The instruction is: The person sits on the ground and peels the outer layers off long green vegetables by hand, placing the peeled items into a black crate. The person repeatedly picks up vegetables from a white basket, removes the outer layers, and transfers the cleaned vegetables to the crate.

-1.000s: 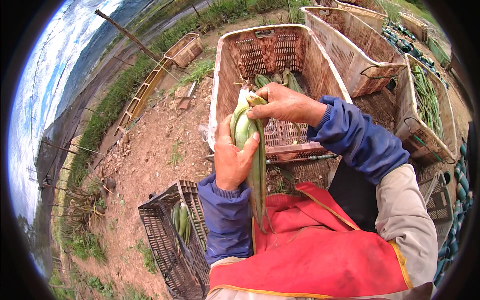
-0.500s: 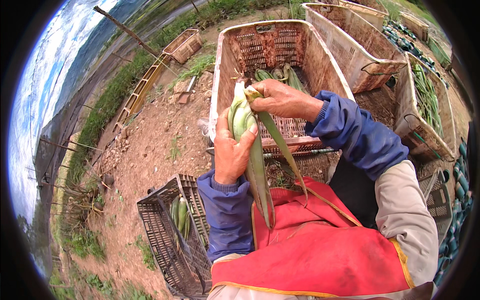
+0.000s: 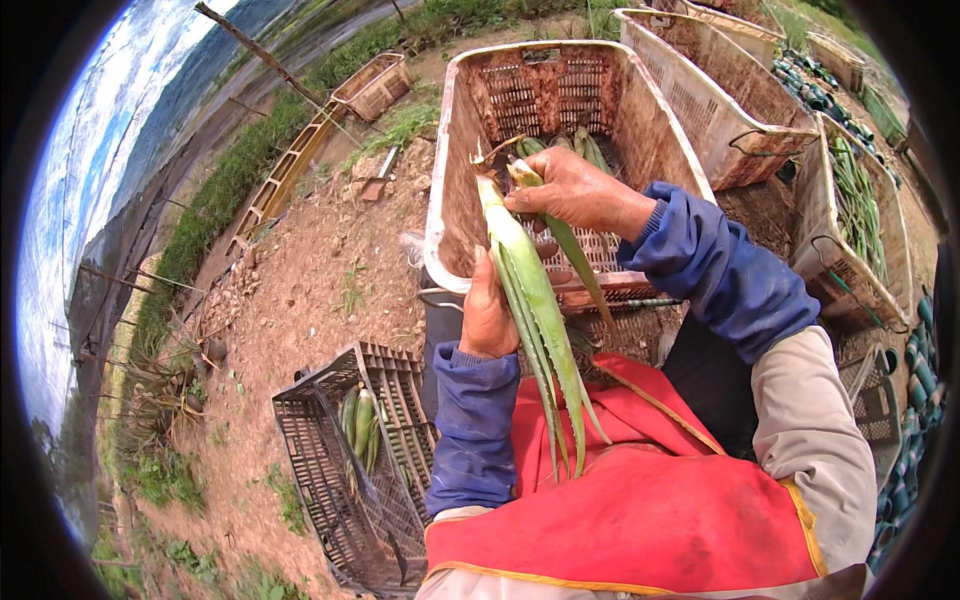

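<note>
My left hand (image 3: 489, 310) is wrapped round an aloe plant (image 3: 522, 275), its pale base pointing up and away and its spiny green leaves hanging toward my lap. My right hand (image 3: 580, 190), closed beside that base, pinches a single aloe leaf (image 3: 576, 258) by its yellowish, browned end. The leaf droops down to the right of the plant and looks apart from it. Both hands are above the near end of a large dirty white crate (image 3: 690, 165), where several more aloe plants (image 3: 592, 150) lie at the far end.
A black crate (image 3: 290, 420) at my lower left holds a few aloe pieces (image 3: 362, 425). More stained crates (image 3: 700, 85) stand at the right, one with long green leaves (image 3: 855, 195). A metal blade tool (image 3: 378, 180) lies on the dirt. A red apron (image 3: 640, 500) covers my lap.
The aloe plant has been turned, so its spread leaves now face me. My right hand has drawn the single leaf slightly right, away from the base.
</note>
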The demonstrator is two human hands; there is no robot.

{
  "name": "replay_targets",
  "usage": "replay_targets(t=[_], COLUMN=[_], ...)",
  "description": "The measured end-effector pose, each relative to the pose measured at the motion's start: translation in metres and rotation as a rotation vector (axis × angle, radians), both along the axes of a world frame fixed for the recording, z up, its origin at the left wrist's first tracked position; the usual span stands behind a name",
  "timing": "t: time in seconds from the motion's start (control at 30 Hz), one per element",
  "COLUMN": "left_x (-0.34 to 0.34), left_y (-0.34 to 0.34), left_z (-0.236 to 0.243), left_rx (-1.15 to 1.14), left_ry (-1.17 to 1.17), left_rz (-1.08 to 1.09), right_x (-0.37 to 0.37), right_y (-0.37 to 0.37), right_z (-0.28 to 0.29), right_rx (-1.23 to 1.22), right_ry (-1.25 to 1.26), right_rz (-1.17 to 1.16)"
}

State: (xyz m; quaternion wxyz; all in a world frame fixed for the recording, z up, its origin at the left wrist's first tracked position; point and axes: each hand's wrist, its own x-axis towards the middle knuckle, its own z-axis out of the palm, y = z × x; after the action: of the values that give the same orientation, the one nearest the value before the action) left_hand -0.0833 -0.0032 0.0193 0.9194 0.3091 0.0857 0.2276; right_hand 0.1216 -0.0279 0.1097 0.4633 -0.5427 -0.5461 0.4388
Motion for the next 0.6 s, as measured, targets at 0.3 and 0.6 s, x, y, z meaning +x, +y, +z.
replay_targets(t=[0.3, 0.6], left_x=[0.003, -0.040], left_y=[-0.023, 0.024], left_z=[0.013, -0.016], left_rx=[0.175, -0.166], left_ry=[0.050, -0.588], left_rz=[0.344, 0.198], right_x=[0.000, 0.016], right_y=[0.002, 0.000], right_z=[-0.002, -0.012], right_rx=[0.029, -0.131], right_ry=[-0.004, 0.223], right_rz=[0.088, 0.133])
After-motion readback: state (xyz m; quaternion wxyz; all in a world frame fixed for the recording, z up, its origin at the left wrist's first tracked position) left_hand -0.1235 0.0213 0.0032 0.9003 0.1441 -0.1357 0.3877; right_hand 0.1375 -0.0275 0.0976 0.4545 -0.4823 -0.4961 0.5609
